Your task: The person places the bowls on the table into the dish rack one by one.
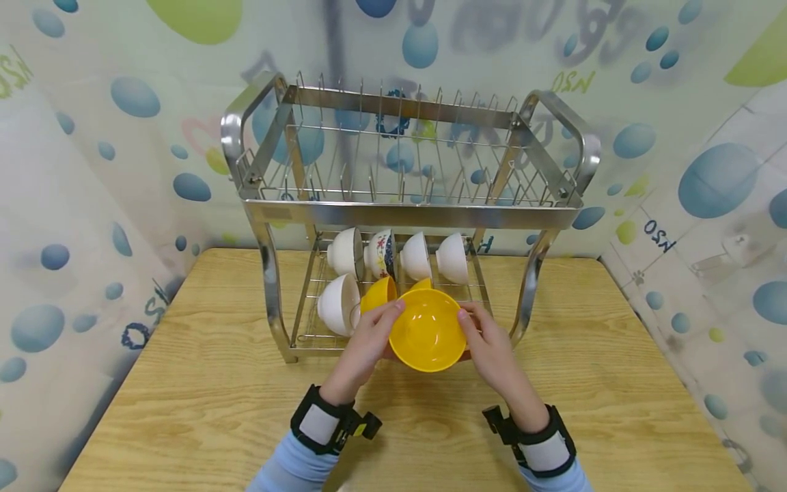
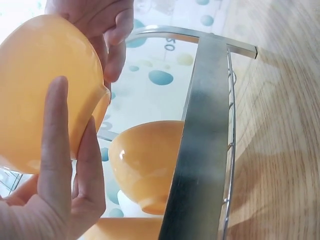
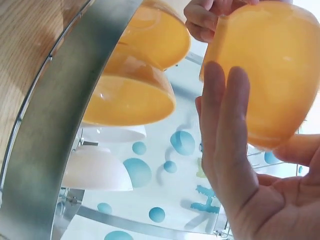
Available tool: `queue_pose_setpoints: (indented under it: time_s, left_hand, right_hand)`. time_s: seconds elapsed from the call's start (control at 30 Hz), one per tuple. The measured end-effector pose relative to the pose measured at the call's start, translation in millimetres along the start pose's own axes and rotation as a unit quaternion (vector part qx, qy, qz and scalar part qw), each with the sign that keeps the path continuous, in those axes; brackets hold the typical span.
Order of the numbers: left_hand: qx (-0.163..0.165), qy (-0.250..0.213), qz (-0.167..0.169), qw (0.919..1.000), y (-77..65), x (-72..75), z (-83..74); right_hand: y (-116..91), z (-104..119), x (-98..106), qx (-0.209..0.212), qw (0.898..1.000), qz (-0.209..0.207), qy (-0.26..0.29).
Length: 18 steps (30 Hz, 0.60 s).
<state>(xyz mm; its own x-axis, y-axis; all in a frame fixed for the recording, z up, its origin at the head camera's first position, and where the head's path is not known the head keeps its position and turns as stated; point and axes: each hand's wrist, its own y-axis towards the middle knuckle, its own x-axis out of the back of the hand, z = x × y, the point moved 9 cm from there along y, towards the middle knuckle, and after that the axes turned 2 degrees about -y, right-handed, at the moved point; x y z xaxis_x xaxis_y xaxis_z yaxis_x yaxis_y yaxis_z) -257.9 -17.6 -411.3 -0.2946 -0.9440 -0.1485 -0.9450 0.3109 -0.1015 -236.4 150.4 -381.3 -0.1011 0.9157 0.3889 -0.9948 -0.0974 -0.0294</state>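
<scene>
Both hands hold a yellow bowl [image 1: 428,331] between them, its hollow turned up toward the head camera, in front of the rack's lower tier. The left hand [image 1: 369,337] grips its left side, thumb at the rim and fingers spread under the outside, as the left wrist view shows. On the opposite side the right hand [image 1: 490,346] grips it the same way, its fingers [image 3: 233,110] lying along the outer wall. Just behind, two more yellow bowls [image 1: 378,294] [image 2: 147,162] stand tilted on the lower tier, partly covered by the held bowl.
A two-tier metal dish rack [image 1: 412,215] stands on the wooden table [image 1: 203,383]. White bowls [image 1: 453,260] and a flower-patterned bowl [image 1: 380,254] lean in its lower back row; a larger white bowl [image 1: 339,305] sits front left. The upper tier [image 1: 399,164] has upright wires. A patterned curtain [image 1: 80,205] hangs behind.
</scene>
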Motion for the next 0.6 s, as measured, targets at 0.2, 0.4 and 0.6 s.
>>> queue_pose_setpoints:
  time_s: [0.2, 0.4, 0.6]
  left_hand:
    - [-0.011, -0.008, -0.020, 0.9997, -1.1, 6.2, -4.1]
    - [-0.016, -0.012, -0.032, 0.9993, -0.4, 12.3, -4.6]
    - [-0.034, 0.000, -0.045, 0.9984, -0.8, 16.9, -7.6]
  right_hand:
    - [-1.2, 0.7, 13.5, 0.012, 0.999, -0.032, 0.010]
    - [-3.9, -5.5, 28.9, 0.019, 0.997, -0.076, -0.025]
    - [-8.8, -13.1, 48.5, 0.024, 0.985, -0.153, -0.073]
